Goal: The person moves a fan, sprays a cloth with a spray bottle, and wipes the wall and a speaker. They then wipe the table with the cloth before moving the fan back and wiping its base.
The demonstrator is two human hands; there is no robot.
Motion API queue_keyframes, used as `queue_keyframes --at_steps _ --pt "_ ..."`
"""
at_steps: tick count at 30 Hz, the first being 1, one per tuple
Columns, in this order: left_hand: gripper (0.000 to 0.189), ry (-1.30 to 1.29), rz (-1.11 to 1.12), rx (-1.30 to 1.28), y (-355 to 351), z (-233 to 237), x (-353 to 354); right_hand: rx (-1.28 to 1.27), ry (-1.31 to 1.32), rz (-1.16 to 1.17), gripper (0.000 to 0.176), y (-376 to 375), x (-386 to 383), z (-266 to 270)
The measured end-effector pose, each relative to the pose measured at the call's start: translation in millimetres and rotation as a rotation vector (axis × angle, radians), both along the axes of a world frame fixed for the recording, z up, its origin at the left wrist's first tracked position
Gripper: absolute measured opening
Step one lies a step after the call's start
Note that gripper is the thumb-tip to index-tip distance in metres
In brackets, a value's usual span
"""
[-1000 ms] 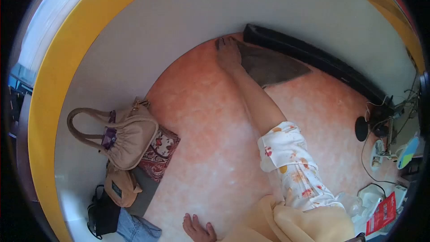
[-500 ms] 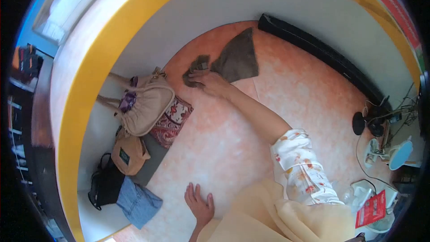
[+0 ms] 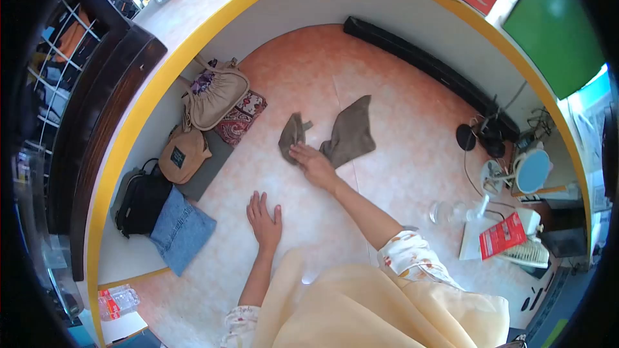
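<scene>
A dark olive-brown cloth [image 3: 352, 134] lies crumpled on the pinkish, marbled table [image 3: 309, 219], its middle partly covered by my hand. My right hand [image 3: 316, 166] is on the cloth, fingers over the bunched left part, pressing it against the surface. To the left and nearer me, my left hand [image 3: 263, 220] rests flat on the table with its fingers apart, holding nothing.
Along the left wall sit a beige handbag [image 3: 218, 95], a red patterned pouch [image 3: 242, 118], a tan bag [image 3: 182, 156], a black bag [image 3: 137, 200] and a denim piece [image 3: 182, 229]. A long black bar [image 3: 425, 77] lines the back. A round mirror [image 3: 532, 171] and red packet [image 3: 503, 236] stand right.
My right hand has drawn the cloth nearer to me, and the cloth's shape has shifted. My left hand stays flat on the table. The camera view has tilted and moved back, showing more surroundings.
</scene>
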State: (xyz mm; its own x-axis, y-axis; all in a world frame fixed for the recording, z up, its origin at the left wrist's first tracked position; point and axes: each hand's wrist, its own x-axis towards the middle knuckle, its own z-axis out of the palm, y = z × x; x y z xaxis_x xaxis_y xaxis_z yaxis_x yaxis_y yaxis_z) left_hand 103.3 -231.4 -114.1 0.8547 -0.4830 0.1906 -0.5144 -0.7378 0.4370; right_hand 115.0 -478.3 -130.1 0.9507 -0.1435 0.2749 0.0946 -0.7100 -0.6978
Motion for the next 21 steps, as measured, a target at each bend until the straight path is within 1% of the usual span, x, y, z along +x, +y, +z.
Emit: queue_keyframes --at_steps 3,6,9,11,12,14,16,17,19,21 --pt "0.048 0.027 -0.052 -0.108 11 -3 5 0.011 0.048 0.016 0.043 41 -43 6" --pt "0.046 0.316 -0.028 -0.232 19 17 8 0.042 0.076 0.014 0.043 70 -80 12" --pt "0.045 0.228 -0.049 -0.221 19 46 -37 0.068 0.100 0.037 0.044 89 -115 8" --pt "0.043 0.156 -0.103 -0.284 25 51 -78 0.104 0.126 0.066 0.043 98 -131 8" --pt "0.041 0.142 -0.123 -0.315 30 52 -100 0.271 0.222 0.070 0.042 98 -138 16" --pt "0.039 0.157 -0.185 -0.271 43 60 -140 0.607 0.402 0.071 0.039 93 -153 43" --pt "0.039 0.104 -0.243 -0.042 64 61 -165 0.861 0.201 -0.165 0.037 73 -162 49" --pt "0.040 0.106 -0.207 -0.004 74 60 -173 0.977 0.097 -0.283 0.036 57 -167 52" --pt "0.042 0.111 -0.130 0.076 92 58 -178 0.764 -0.237 -0.592 0.036 14 -174 99" --pt "0.046 0.136 -0.051 0.118 100 57 -177 0.581 -0.210 -0.895 0.037 -36 -178 122"
